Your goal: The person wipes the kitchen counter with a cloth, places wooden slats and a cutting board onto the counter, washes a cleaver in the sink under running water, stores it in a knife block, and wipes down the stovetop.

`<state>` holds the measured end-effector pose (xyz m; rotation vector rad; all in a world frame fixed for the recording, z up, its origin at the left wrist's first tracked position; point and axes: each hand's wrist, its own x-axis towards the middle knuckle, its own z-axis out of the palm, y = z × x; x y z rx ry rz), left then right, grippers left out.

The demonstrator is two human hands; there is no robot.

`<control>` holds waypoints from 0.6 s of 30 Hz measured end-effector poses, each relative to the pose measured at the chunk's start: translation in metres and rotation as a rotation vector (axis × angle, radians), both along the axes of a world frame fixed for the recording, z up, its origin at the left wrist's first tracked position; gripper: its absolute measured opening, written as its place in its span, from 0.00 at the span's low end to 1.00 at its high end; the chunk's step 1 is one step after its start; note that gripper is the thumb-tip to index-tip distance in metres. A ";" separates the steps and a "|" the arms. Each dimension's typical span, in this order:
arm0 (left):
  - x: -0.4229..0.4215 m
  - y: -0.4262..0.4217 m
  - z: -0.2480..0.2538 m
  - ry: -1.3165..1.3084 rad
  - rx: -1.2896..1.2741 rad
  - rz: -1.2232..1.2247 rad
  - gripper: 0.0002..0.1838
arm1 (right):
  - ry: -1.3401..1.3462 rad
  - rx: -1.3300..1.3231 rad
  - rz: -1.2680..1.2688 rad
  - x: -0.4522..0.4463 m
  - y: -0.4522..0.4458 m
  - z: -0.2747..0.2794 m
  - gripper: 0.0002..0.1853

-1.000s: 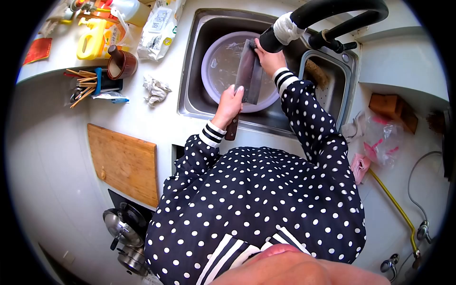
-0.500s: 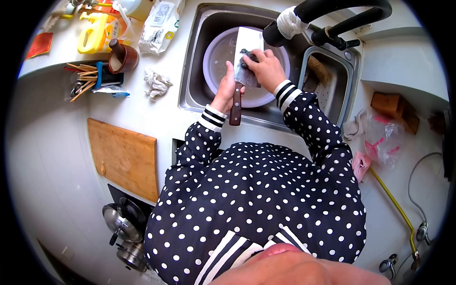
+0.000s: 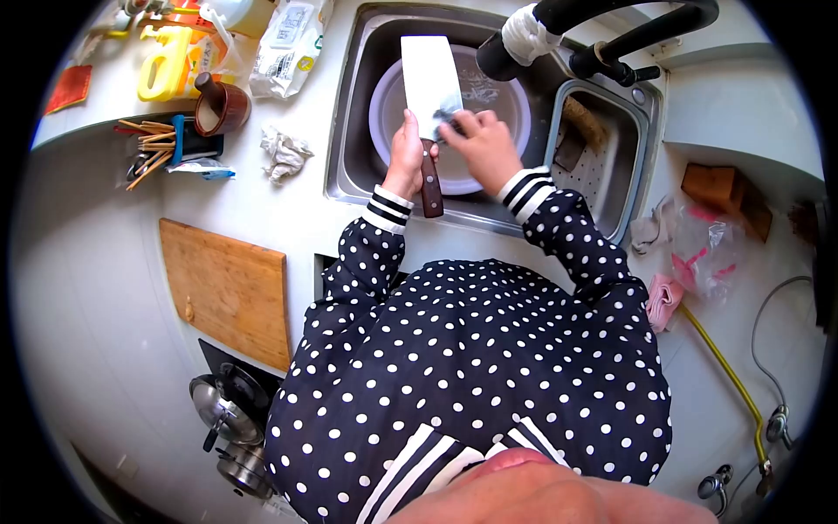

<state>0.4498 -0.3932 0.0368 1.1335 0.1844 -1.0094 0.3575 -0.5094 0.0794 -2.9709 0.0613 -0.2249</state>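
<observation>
My left hand (image 3: 405, 159) is closed around the brown wooden handle of a cleaver (image 3: 428, 77). The broad blade points away from me and shines bright white. Pinched in my right hand (image 3: 485, 148) is a dark scouring pad (image 3: 446, 120), possibly steel wool, at the lower right part of the blade. The fingers of that hand are slightly blurred. Beneath both hands, a pale lilac basin (image 3: 379, 144) with water in it sits inside the steel sink (image 3: 341, 157).
A black faucet (image 3: 602, 26) wrapped in white material reaches over the sink from the right. Beside the basin, a smaller drain basket (image 3: 635, 144) holds a brown root-like piece. Crumpled tissue (image 3: 285, 155), a wooden cutting board (image 3: 225, 288) and a yellow jug (image 3: 164, 65) are on the left.
The cleaver's blade has swung left at its far end and now looks brighter. My right hand and the scouring pad have moved slightly down toward the handle.
</observation>
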 end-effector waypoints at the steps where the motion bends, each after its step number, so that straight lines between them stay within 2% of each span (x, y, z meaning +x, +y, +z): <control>1: 0.001 -0.003 0.001 -0.005 0.005 0.010 0.26 | -0.037 0.004 0.026 0.001 0.007 0.000 0.18; 3: 0.005 0.002 0.002 -0.022 0.016 -0.026 0.24 | -0.009 0.015 0.021 -0.005 0.005 0.001 0.18; 5: 0.012 0.006 0.006 -0.039 0.040 -0.058 0.24 | 0.130 -0.014 0.004 -0.024 -0.004 -0.002 0.18; 6: 0.014 0.007 0.011 0.030 -0.007 -0.033 0.18 | 0.201 0.056 -0.029 -0.031 -0.007 -0.003 0.20; 7: 0.014 0.006 0.008 -0.114 0.026 -0.089 0.16 | 0.215 0.179 -0.080 -0.036 -0.008 -0.003 0.20; 9: 0.013 0.004 -0.007 -0.403 0.097 -0.201 0.11 | -0.005 0.496 -0.239 -0.030 -0.005 -0.005 0.18; 10: 0.013 0.004 -0.017 -0.580 0.217 -0.285 0.09 | -0.075 0.684 -0.365 -0.021 -0.004 -0.008 0.17; 11: 0.007 0.005 -0.027 -0.978 0.251 -0.273 0.12 | -0.148 0.871 -0.491 -0.009 -0.004 -0.014 0.16; 13: -0.004 -0.001 -0.005 -1.392 0.339 -0.221 0.16 | -0.187 1.209 -0.661 0.008 -0.005 -0.020 0.18; 15: -0.018 -0.005 0.020 -1.384 0.493 -0.366 0.20 | -0.115 1.509 -0.733 0.020 -0.006 -0.019 0.20; 17: -0.025 -0.007 0.024 -1.464 0.552 -0.448 0.20 | -0.329 1.568 -0.904 0.022 -0.002 -0.031 0.18; 18: -0.028 -0.008 0.025 -1.519 0.503 -0.419 0.19 | -0.378 1.669 -0.938 0.019 -0.002 -0.035 0.17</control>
